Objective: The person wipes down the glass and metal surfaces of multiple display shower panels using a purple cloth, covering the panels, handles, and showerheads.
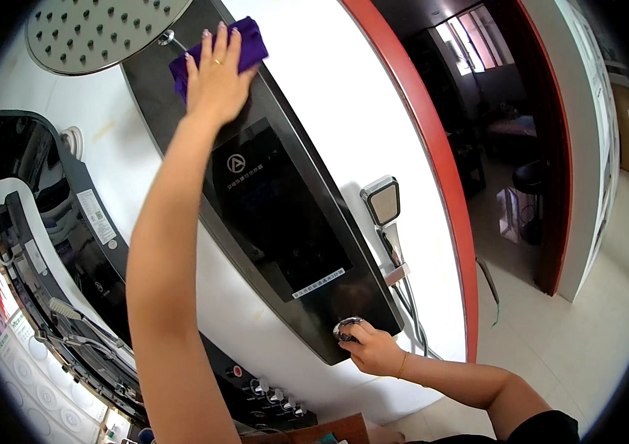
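Note:
A tall black shower panel water heater (281, 222) is mounted on the white wall, tilted in the view, with a dark glass front that bears writing. My left hand (217, 83) lies with fingers spread over a folded purple cloth (250, 41), pressing it against the panel's upper part. Lower down, the fingers of my right hand (375, 347) close around a round chrome knob (348, 328) near the panel's bottom end. The knob is partly hidden by those fingers. Beside my left hand, a large round overhead shower head (98, 33) juts out on a chrome arm.
A square hand shower (384, 201) sits in a wall holder right of the panel, its hose hanging below. Other black heater units (42, 166) line the left side. Beneath is a black panel with several chrome knobs (275, 395). A red wall edge (447, 205) borders a doorway.

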{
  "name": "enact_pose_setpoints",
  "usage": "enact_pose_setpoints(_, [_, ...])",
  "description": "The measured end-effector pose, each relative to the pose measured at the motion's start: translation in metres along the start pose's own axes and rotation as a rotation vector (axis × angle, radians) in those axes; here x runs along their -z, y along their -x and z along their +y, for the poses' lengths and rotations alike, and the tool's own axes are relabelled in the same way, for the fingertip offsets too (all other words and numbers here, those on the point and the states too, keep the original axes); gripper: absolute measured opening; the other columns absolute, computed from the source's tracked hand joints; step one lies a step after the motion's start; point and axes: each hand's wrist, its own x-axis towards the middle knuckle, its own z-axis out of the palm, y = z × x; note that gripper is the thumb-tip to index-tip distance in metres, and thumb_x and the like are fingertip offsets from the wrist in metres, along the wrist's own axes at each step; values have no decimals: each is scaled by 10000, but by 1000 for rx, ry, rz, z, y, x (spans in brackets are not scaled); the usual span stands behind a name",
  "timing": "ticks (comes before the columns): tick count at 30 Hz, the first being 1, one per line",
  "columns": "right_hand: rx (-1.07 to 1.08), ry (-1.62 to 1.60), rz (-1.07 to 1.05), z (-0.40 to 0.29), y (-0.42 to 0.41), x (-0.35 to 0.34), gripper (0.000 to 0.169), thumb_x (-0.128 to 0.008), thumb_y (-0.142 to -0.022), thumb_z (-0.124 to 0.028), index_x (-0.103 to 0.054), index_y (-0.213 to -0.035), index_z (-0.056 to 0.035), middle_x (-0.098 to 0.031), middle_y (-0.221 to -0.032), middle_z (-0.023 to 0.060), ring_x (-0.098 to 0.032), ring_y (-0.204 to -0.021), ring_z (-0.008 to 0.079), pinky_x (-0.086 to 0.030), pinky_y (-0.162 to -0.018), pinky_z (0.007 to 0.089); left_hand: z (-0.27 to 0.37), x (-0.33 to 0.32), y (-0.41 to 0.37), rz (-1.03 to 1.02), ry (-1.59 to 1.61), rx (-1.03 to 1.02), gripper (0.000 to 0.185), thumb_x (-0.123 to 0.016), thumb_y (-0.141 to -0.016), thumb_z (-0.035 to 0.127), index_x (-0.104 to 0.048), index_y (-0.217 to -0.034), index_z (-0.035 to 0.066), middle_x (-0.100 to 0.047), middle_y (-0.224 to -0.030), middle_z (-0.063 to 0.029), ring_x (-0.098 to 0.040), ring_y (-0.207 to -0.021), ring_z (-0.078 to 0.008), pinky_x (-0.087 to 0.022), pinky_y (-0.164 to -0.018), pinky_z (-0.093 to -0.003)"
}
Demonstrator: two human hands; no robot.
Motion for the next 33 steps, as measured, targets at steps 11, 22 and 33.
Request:
enact_pose_setpoints(11, [-21,-7,3,3,2,4,204,-603,-742,-75,-682,-924,-27,-512,-1122,91,-511,-1022,249,-501,-788,296,36,32,86,-67,363,-624,377,-538,-899,190,-566,-1275,203,-398,-1463,-23,-311,-1382,-254,-241,-1109,-538])
enact_pose_setpoints(22, [-20,-24,-19,2,-1,5,200,-607,-740,-57,-682,-919,-10,-511,-1122,109,-512,-1032,260,-513,-766,296,-92,-1,33,168,-79,187,420,-369,-995,324,-452,-1375,164,-411,-1445,-75,-350,-1353,-304,-285,-1082,-508])
enact_pose_setpoints(33, [-10,-18,30,-2,-1,3,185,-615,-734,-65,-687,-902,-36,-520,-1112,89,-528,-1029,259,-516,-732,298,-97,-36,85,304,559,568,589,-410,-974,328,-300,-1405,-59,-326,-1407,-320,-336,-1299,-442,-274,-1088,-434])
